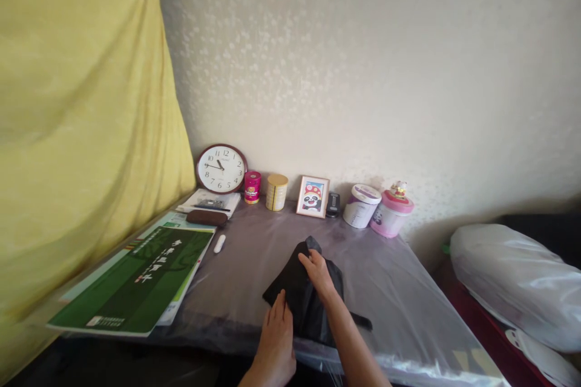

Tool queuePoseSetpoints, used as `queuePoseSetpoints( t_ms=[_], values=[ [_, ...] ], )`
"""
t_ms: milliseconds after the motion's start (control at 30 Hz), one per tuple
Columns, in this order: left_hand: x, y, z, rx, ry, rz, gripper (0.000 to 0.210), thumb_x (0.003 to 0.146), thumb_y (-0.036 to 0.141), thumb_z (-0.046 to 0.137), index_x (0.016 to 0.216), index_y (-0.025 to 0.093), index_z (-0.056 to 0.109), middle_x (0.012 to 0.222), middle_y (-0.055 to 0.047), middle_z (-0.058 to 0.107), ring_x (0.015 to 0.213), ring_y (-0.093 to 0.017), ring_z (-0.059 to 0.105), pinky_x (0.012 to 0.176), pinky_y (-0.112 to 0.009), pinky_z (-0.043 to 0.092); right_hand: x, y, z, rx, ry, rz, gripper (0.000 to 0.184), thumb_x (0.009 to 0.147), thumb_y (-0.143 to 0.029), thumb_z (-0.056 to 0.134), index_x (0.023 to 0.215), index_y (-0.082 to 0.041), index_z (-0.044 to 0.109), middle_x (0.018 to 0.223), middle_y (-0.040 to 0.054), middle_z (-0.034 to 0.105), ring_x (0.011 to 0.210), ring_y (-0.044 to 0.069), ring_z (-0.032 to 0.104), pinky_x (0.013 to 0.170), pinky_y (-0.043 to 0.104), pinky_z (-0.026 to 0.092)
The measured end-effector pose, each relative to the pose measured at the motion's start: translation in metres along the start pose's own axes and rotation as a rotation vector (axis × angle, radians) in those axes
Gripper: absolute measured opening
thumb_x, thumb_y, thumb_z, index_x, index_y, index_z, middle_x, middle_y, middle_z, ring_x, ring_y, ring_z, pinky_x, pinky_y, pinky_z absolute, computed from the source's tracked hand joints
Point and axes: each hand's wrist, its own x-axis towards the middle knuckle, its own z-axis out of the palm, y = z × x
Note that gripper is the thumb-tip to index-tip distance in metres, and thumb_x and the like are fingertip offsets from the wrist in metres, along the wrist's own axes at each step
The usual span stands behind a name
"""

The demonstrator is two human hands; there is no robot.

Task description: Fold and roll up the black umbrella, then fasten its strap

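A folded black fabric piece point(302, 308) lies near the front of the table, with a dark strap-like end point(362, 321) sticking out at its right. I cannot make out what kind of article it is. My right hand point(318, 272) grips its upper part, thumb on top and the other fingers partly hidden. At the lower left edge of the fabric rests my left hand point(276, 335), its fingers stretched out close together and touching the cloth.
Green books point(131, 278) lie at left, beside a brown case point(207, 217) and a white stick-like item point(219, 244). Along the wall stand a clock point(222, 169), tins, a panda picture frame point(313, 196) and tubs point(362, 206). A plastic bag point(517, 278) is at right.
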Motion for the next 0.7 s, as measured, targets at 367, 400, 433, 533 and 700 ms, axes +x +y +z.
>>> queuePoseSetpoints(
  t_ms=[367, 400, 433, 533, 700],
  values=[
    [0.000, -0.026, 0.024, 0.030, 0.118, 0.071, 0.071, 0.065, 0.011, 0.047, 0.133, 0.004, 0.031, 0.142, -0.019, 0.031, 0.132, -0.028, 0.030, 0.108, -0.042, 0.028, 0.004, 0.006, 0.016, -0.330, -0.161, 0.069, 0.033, 0.079, -0.029, 0.049, 0.109, -0.014, 0.050, 0.074, 0.0031, 0.068, 0.060, 0.015, 0.064, 0.048, 0.023, 0.046],
    [-0.001, -0.030, 0.027, 0.021, 0.155, 0.079, 0.069, 0.066, 0.013, 0.048, 0.133, 0.005, 0.032, 0.141, -0.019, 0.034, 0.130, -0.028, 0.034, 0.107, -0.042, 0.031, 0.002, 0.004, 0.016, -0.320, -0.200, 0.063, 0.031, 0.081, -0.029, 0.047, 0.108, -0.014, 0.050, 0.072, 0.0030, 0.069, 0.058, 0.015, 0.064, 0.048, 0.022, 0.046],
    [-0.002, -0.034, 0.030, 0.011, 0.207, 0.083, 0.066, 0.068, 0.016, 0.048, 0.132, 0.006, 0.034, 0.139, -0.019, 0.038, 0.128, -0.027, 0.037, 0.105, -0.042, 0.034, 0.001, 0.002, 0.016, -0.316, -0.235, 0.048, 0.028, 0.082, -0.029, 0.045, 0.105, -0.015, 0.051, 0.070, 0.0026, 0.069, 0.057, 0.014, 0.064, 0.048, 0.022, 0.046],
    [-0.004, -0.037, 0.029, -0.024, 0.372, 0.108, 0.053, 0.074, 0.022, 0.046, 0.126, 0.010, 0.041, 0.132, -0.017, 0.046, 0.123, -0.026, 0.044, 0.100, -0.041, 0.040, -0.002, -0.003, 0.015, -0.347, -0.304, -0.039, 0.020, 0.083, -0.028, 0.043, 0.092, -0.018, 0.057, 0.070, 0.0014, 0.070, 0.060, 0.012, 0.065, 0.053, 0.020, 0.045],
    [-0.002, -0.013, 0.001, -0.055, 0.306, 0.197, 0.063, 0.068, 0.019, 0.052, 0.130, 0.020, 0.039, 0.143, -0.009, 0.034, 0.130, -0.028, 0.032, 0.108, -0.045, 0.029, -0.008, -0.006, 0.013, -0.412, -0.358, -0.177, 0.023, 0.084, -0.028, 0.042, 0.084, -0.021, 0.064, 0.072, 0.0000, 0.071, 0.063, 0.012, 0.065, 0.060, 0.021, 0.044]
  ],
)
